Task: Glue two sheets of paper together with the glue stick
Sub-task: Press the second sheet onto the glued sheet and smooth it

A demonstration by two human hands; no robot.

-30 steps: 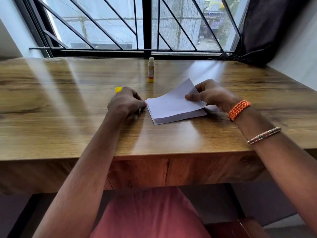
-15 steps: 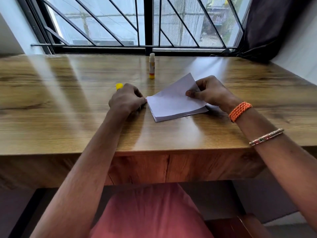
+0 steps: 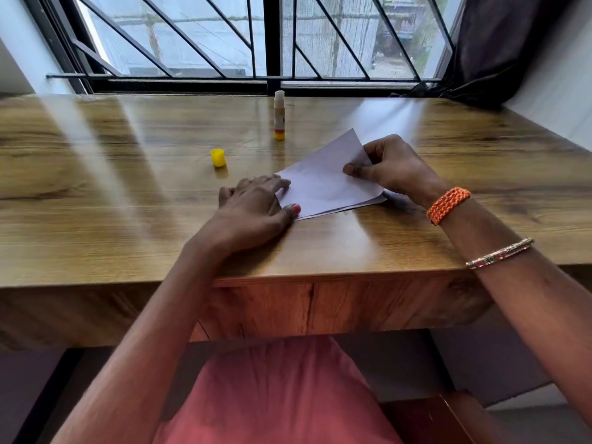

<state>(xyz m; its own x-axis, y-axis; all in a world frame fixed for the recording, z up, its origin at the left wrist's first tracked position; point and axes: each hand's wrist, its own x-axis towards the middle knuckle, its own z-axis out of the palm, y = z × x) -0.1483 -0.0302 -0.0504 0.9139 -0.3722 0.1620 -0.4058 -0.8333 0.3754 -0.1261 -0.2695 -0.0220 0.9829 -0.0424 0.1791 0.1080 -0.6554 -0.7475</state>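
The right hand (image 3: 389,169) is pinching the top paper sheet (image 3: 323,181); the left hand (image 3: 253,205) is pressing flat, fingers spread. The uncapped glue stick (image 3: 279,115) is standing at twelve o'clock, roughly equidistant.

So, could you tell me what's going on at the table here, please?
A person is working on a small stack of white paper on the wooden table. The left hand lies flat on its left edge, while the right hand pinches the lifted top sheet. The glue stick stands uncapped and untouched near the window, with its yellow cap lying apart.
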